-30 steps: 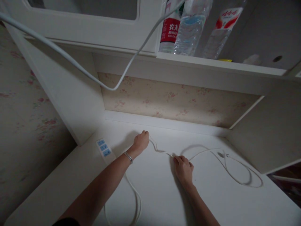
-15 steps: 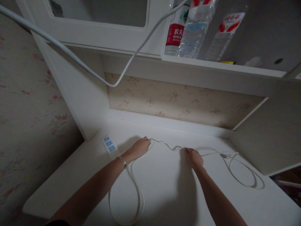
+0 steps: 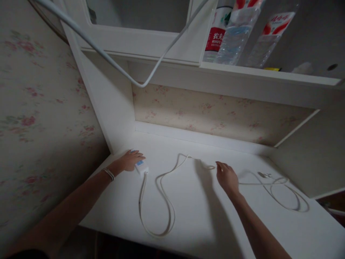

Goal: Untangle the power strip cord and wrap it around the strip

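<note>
My left hand (image 3: 128,160) lies over a white power strip (image 3: 140,167) with blue sockets at the left of the white desk (image 3: 205,216), fingers curled on its top. A white cord (image 3: 164,194) runs from the strip in a long loop toward the desk's front edge, then back across to my right hand (image 3: 227,177). That hand has its fingers loosely apart, and the cord passes at its fingertips. Beyond it the cord coils at the right, with its plug (image 3: 263,175) lying on the desk.
A thick white cable (image 3: 126,72) sags from above in front of the cabinet. Three plastic water bottles (image 3: 234,34) stand on the shelf (image 3: 264,73) over the desk. Floral wallpaper (image 3: 40,108) covers the left wall and the recess back.
My left hand let go of the cord and moved left onto the power strip. My right hand opened and shifted right. The view swung to the left.
</note>
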`<state>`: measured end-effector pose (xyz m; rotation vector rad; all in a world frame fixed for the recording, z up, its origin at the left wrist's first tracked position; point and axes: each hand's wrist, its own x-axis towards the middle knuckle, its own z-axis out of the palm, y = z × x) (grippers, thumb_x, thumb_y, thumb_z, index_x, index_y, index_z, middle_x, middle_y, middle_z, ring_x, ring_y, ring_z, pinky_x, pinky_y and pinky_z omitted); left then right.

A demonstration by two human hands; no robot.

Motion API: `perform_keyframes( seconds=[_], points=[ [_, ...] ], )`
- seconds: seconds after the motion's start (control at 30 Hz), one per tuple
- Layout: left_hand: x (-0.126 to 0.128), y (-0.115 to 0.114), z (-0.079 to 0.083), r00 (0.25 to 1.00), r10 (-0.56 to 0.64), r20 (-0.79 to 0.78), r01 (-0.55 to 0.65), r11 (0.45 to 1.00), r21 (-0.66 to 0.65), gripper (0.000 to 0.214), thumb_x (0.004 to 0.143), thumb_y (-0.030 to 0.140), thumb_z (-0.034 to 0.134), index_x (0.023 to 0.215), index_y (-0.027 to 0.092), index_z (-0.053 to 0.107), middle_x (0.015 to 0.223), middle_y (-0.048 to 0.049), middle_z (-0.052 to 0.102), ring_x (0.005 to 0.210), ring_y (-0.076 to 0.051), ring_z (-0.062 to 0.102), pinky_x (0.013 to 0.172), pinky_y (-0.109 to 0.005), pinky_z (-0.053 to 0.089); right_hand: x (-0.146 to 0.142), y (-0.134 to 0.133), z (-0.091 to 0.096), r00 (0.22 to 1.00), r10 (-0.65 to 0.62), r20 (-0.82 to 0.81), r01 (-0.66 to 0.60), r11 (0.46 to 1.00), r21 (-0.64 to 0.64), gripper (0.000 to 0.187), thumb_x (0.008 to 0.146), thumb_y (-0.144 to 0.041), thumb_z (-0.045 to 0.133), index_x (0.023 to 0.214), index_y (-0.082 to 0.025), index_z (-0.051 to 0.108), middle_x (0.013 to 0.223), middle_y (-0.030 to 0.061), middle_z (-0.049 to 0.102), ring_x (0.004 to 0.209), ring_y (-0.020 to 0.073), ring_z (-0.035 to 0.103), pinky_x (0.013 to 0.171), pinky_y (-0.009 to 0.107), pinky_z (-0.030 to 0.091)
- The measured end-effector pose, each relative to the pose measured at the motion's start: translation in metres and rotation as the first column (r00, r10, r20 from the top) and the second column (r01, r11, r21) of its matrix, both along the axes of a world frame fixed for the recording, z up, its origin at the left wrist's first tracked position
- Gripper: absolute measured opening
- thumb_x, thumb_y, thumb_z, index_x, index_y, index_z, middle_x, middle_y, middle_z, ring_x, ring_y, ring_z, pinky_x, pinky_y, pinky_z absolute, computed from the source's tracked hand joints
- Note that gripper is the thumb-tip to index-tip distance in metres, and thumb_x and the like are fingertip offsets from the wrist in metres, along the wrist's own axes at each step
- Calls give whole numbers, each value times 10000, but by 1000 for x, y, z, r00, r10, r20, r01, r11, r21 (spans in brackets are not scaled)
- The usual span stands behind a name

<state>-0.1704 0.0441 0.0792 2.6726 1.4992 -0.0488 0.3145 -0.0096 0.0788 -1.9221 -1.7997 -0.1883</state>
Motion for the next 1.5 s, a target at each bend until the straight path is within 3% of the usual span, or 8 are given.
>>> perform_keyframes(
  seconds=[0.13,0.33,0.47,0.6,0.73,0.87,1.13,1.5],
  points=[
    [2,-8,12,995,-53,89,56,998,-40,416,684,133,597,1078,266,611,1121,-37,612,1099,-204,523,1033,-362,277,-86,-40,19,866,384,-320,-361,923,129,302,937,-335,401,1066,-180,626,1059,93,670,943,192,623,859,322,496],
    [15,-42,31,984,-30,175,39,998,-49,455,683,295,645,1133,282,580,1047,0,558,915,-156,572,830,-232,415,-177,-79,22,710,595,-375,-679,721,-140,554,915,-387,468,1411,-172,351,1381,126,484,1242,223,488,1016,373,423],
    [31,-67,39,967,11,255,-22,999,39,435,737,373,626,1162,305,560,1066,6,565,902,-152,583,829,-242,430,-178,-63,11,825,511,-243,-565,764,-311,636,933,-339,424,1476,-116,181,1288,186,562,1090,259,607,889,389,484],
    [44,-78,38,953,44,301,-90,986,140,437,770,452,610,1171,290,545,1133,-7,594,971,-190,581,874,-294,433,-166,-55,12,929,370,11,-341,868,-361,350,969,-303,338,1247,-167,503,955,134,708,768,255,684,666,348,498],
    [52,-80,33,951,82,300,-150,966,212,502,796,439,592,1259,268,499,1207,-40,601,1065,-239,552,949,-364,398,-153,-60,23,891,422,167,-397,903,-162,227,956,-217,387,1012,-184,604,910,98,701,903,230,647,931,435,424],
    [56,-81,36,970,-21,244,-24,983,180,536,774,365,621,1286,272,490,1201,-40,603,1084,-242,538,953,-368,385,-132,-58,48,763,537,359,-568,823,-24,284,919,-106,429,1089,-232,618,937,65,679,996,204,583,1107,509,205],
    [81,-107,59,950,-220,221,217,975,37,545,723,353,678,1244,318,524,1107,-28,611,1021,-226,557,900,-333,393,-144,-27,106,603,692,396,-770,635,64,207,946,-326,472,961,-228,653,843,45,657,873,181,551,956,396,370],
    [98,-139,77,920,-194,342,167,980,107,516,715,314,655,1206,275,499,1131,-36,612,1069,-248,545,944,-390,391,-210,-7,91,503,864,-1,-861,501,-87,219,963,-314,432,912,-173,592,845,35,623,810,139,558,725,236,416]
  ],
)
